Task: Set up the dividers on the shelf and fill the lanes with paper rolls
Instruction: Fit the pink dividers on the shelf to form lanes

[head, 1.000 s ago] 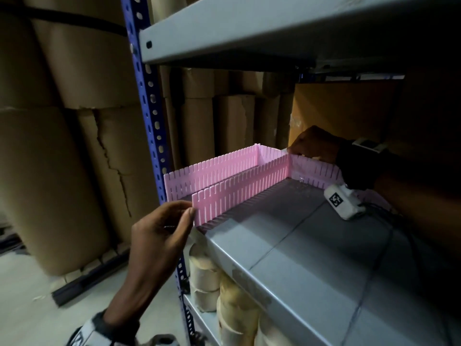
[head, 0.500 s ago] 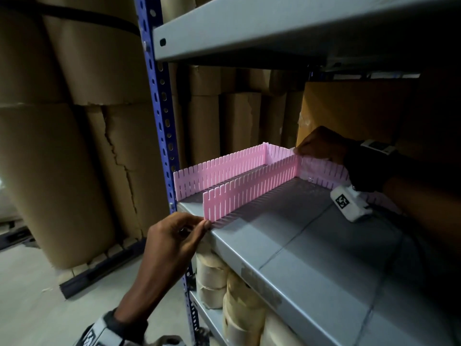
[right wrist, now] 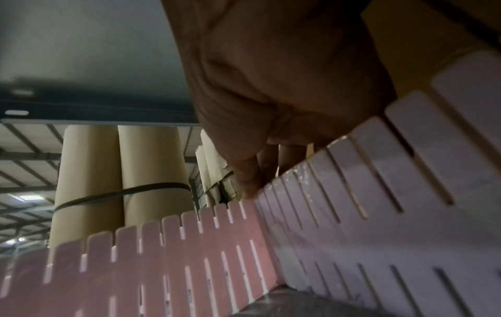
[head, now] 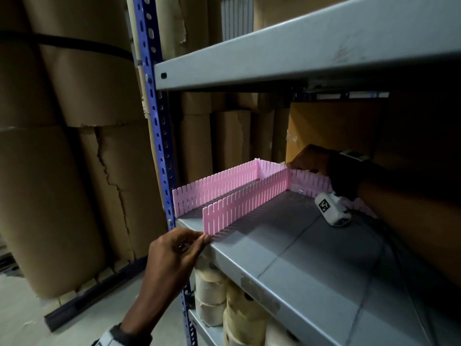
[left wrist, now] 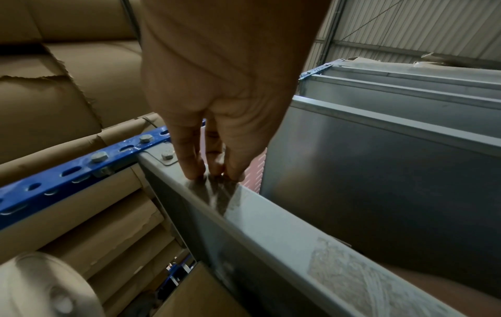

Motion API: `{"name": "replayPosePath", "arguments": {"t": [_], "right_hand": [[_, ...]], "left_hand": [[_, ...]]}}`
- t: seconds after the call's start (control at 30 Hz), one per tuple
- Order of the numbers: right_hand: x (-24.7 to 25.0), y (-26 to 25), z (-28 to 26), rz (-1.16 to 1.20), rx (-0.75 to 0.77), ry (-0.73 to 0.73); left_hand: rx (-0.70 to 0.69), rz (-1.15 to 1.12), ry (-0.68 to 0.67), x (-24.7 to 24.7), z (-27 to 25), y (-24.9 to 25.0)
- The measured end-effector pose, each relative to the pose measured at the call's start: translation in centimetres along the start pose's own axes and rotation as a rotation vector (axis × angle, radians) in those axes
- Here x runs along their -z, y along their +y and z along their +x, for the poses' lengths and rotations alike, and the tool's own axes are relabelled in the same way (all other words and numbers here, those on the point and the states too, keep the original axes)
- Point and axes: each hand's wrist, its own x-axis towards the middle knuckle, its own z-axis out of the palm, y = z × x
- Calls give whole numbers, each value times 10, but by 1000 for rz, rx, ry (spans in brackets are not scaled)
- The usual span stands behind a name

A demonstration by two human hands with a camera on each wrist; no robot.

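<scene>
Three pink slotted dividers stand on the grey shelf (head: 311, 258): a left divider (head: 214, 188) along the side edge, a second divider (head: 249, 201) parallel to it, and a back divider (head: 311, 179) across the rear. My left hand (head: 203, 239) rests its fingertips on the shelf's front lip at the second divider's near foot; in the left wrist view the left hand (left wrist: 216, 175) has straight fingers, with pink just behind them. My right hand (head: 293, 166) pinches the back divider's top where the second divider (right wrist: 162, 257) meets it, with the thumb (right wrist: 246, 182) in front and the other fingers behind.
Small paper rolls (head: 212, 288) are stacked on the shelf below. An upper shelf (head: 299, 51) hangs low overhead. The blue upright (head: 159, 136) stands at the left corner, with huge brown rolls (head: 62, 171) beyond. A white marker block (head: 331, 208) sits under my right wrist.
My left hand slid down from the second divider's near end to its foot at the shelf lip. My right hand stayed at the rear joint.
</scene>
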Motion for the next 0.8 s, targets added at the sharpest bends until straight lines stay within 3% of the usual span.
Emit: {"name": "replayPosePath", "arguments": {"t": [0.13, 0.3, 0.47, 0.63, 0.8], "right_hand": [[-6, -9, -16, -17, -11, 73], [0, -34, -59, -165, -22, 288], [12, -40, -115, -29, 33, 275], [17, -44, -186, -33, 9, 289], [34, -34, -262, -43, -91, 209]], "left_hand": [[7, 1, 17, -2, 0, 0], [12, 50, -16, -1, -4, 4], [57, 29, -50, 14, -12, 17], [-54, -29, 15, 31, -33, 45], [-121, -260, 7, 22, -75, 74]]}}
